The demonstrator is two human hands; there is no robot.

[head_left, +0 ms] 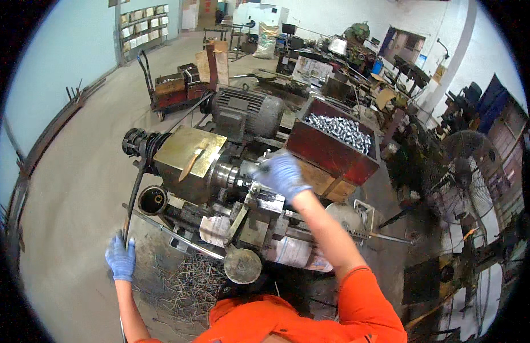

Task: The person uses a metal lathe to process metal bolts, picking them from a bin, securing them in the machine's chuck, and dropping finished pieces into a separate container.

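My left hand (121, 258), in a blue knitted glove, is closed round the lower end of a long dark lever (134, 197) at the left of a small lathe. My right hand (281, 174), gloved alike, is over the tool slide (265, 201), just right of the shiny spindle chuck (225, 175). Motion smears its fingers, so whether they grip a part is unclear. The brass-coloured headstock cover (192, 150) carries a wooden-looking stick (192, 162). A round metal disc (242, 266) sits at the near end of a slanted arm.
Behind the lathe stand a motor (248, 111) and a red bin (328, 150) of small shiny metal parts (340, 130). Metal shavings (193, 280) litter the floor near me. A large fan (464, 171) stands right; a loaded trolley (176, 88) is farther back.
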